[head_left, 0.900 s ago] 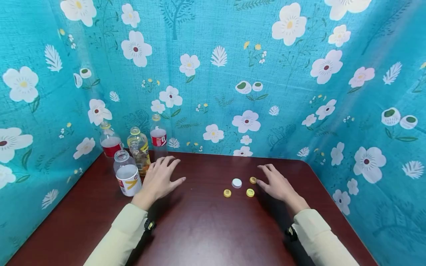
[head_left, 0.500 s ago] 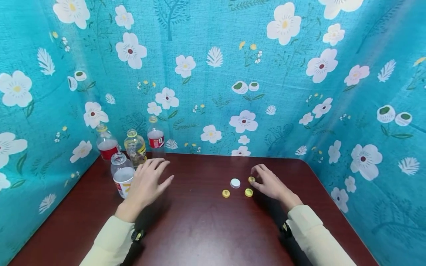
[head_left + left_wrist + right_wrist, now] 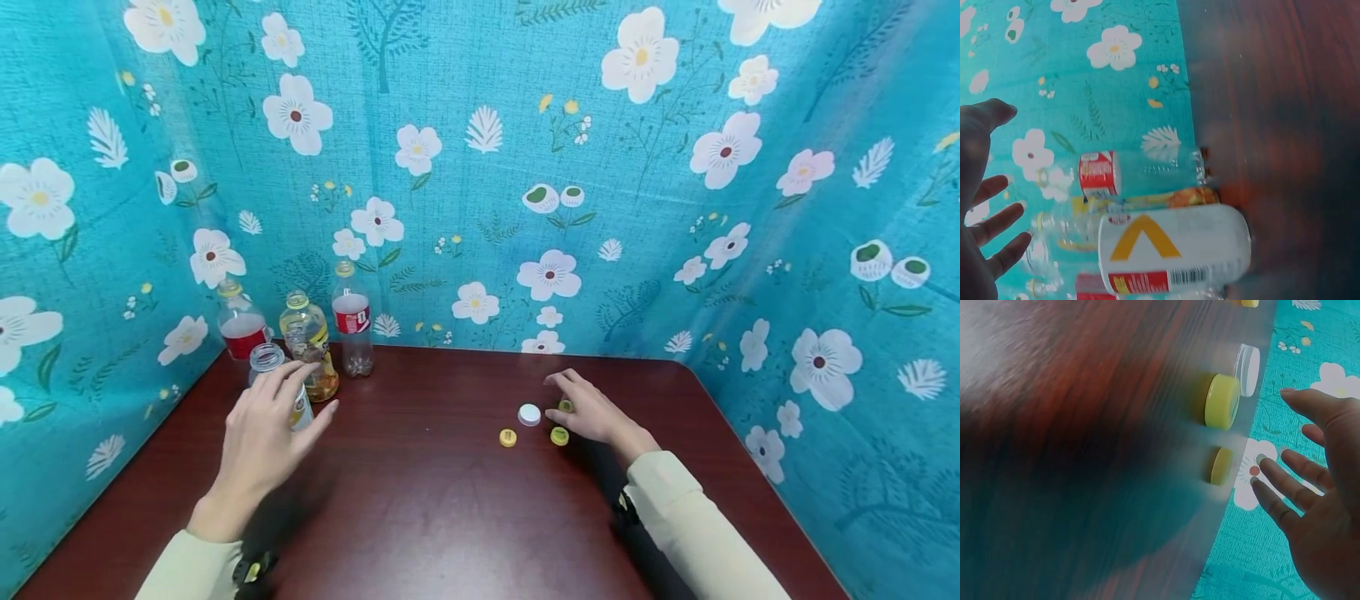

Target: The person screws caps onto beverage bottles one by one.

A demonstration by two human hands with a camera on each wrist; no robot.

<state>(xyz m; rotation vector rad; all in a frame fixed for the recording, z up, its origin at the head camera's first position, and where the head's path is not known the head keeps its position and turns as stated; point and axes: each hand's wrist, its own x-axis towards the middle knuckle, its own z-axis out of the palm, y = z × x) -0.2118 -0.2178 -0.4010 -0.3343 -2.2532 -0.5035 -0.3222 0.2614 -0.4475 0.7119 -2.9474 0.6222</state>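
Note:
My left hand (image 3: 262,442), fingers spread and holding nothing, hovers in front of a clear uncapped bottle (image 3: 266,358) with a white label, partly hiding it. In the left wrist view that bottle's label (image 3: 1175,250) bears a yellow chevron; the fingers (image 3: 999,226) are apart from it. On the right, my right hand (image 3: 592,417) hangs above several bottle caps with its fingers loosely bent. A yellow cap (image 3: 566,406) is partly behind its fingers. Close by lie a second yellow cap (image 3: 559,436), a white cap (image 3: 528,415) and a third yellow cap (image 3: 507,437).
Behind the white-labelled bottle stand a yellow-labelled bottle (image 3: 303,329) with some amber colour low down and two red-labelled bottles, one at the back (image 3: 352,321) and one at the left (image 3: 243,329). A flowered turquoise cloth (image 3: 465,167) surrounds the dark table (image 3: 450,517).
My left hand has moved left and nearer me, from beside the bottles to in front of the white-labelled one. My right hand has shifted slightly left over the caps. Bottles and caps stay put.

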